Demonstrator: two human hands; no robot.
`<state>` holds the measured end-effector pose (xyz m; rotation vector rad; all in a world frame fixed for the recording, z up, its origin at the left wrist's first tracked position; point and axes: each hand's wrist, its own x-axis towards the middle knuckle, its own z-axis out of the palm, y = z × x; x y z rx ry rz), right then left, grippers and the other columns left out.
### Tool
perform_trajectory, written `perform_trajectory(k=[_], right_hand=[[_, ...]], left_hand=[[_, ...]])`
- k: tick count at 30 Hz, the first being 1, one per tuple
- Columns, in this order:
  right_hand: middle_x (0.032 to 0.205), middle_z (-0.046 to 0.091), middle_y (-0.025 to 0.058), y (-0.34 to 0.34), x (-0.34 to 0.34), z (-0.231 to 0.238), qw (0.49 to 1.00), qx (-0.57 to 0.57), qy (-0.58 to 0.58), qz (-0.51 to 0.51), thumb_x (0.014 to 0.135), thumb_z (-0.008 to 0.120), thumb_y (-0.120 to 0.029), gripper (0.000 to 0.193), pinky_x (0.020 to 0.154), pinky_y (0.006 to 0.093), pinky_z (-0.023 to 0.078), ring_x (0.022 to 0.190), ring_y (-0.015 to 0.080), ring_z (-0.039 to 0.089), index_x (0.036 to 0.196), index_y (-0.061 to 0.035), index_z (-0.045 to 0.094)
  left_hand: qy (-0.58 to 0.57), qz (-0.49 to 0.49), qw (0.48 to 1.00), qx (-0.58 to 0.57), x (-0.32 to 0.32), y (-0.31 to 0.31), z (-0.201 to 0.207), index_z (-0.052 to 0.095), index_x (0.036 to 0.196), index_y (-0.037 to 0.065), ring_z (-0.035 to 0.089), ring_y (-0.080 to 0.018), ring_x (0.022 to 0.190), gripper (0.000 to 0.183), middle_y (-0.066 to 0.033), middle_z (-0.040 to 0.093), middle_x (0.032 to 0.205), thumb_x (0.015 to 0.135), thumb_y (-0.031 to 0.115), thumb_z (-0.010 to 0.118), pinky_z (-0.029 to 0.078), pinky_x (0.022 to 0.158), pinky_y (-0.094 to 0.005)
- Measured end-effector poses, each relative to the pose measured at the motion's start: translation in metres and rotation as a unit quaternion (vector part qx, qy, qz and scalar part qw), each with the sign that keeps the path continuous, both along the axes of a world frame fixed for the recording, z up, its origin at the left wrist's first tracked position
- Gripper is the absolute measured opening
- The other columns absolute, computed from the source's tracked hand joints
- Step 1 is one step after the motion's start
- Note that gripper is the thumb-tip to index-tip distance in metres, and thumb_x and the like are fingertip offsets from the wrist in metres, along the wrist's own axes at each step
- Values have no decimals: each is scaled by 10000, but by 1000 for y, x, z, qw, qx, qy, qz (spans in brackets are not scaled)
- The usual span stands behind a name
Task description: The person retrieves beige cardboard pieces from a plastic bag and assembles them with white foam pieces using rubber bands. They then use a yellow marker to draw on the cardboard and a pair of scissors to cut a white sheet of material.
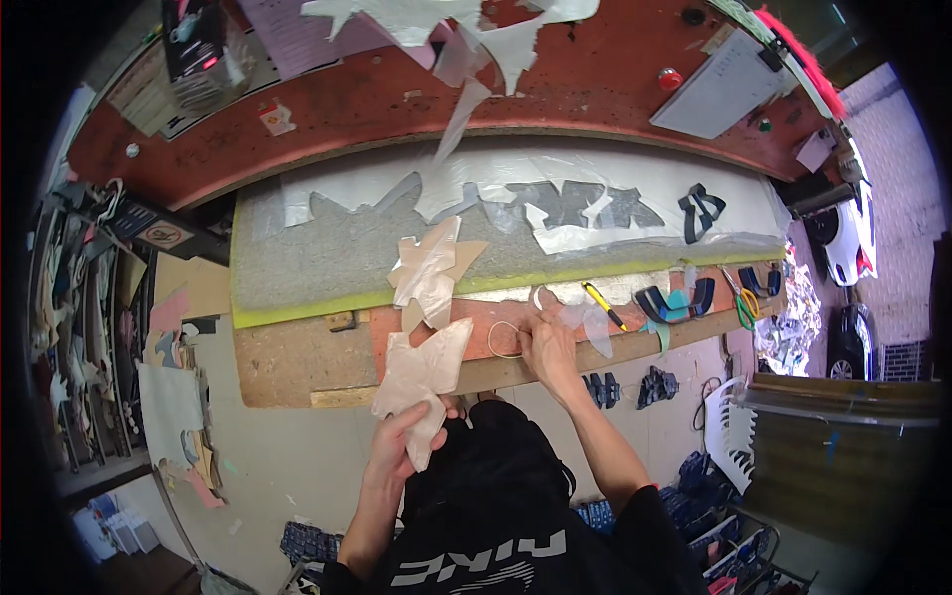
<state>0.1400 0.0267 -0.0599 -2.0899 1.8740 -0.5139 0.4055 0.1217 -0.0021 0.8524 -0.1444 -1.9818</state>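
Observation:
My left hand [409, 436] is closed round the lower end of cut beige sheet pieces [426, 367], shiny and pointed in outline, in front of the bench edge. More such pieces, some shiny and some matte tan [428, 268], lie just beyond on the cutting pad. Over the reddish strip of the bench, my right hand [547, 349] has its fingers pinched together at the edge of a thin pale rubber band [504, 340]. The fingertips are partly hidden under the hand. A yellow cutter knife [603, 305] lies to the right of it, beside translucent scraps [585, 322].
A grey pad [327, 253] with white cut-out sheet lies along the bench, beneath a red machine beam [367, 109]. Dark curved cutting dies [676, 299] and scissors [742, 299] rest at the right. Hanging sheets [174, 416] are at the left.

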Motion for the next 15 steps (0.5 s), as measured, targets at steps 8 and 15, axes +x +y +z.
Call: perform_trajectory(k=[8, 15], right_hand=[[890, 648, 140, 9, 24, 39, 872, 148, -465, -36, 963, 536, -74, 124, 686, 394, 521, 753, 234, 642, 1007, 38, 566], [1162, 642, 168, 27, 47, 94, 615, 237, -748, -78, 955, 561, -26, 300, 867, 485, 599, 1060, 276, 663, 1253, 5, 546]], left_hand=[[12, 42, 998, -49, -14, -4, 4, 516, 1252, -49, 682, -274, 911, 349, -174, 650, 1059, 929, 79, 559, 556, 549, -330], [2, 79, 995, -56, -32, -11, 11, 556, 1212, -46, 664, -230, 821, 308, -159, 657, 1026, 931, 81, 551, 473, 514, -297]])
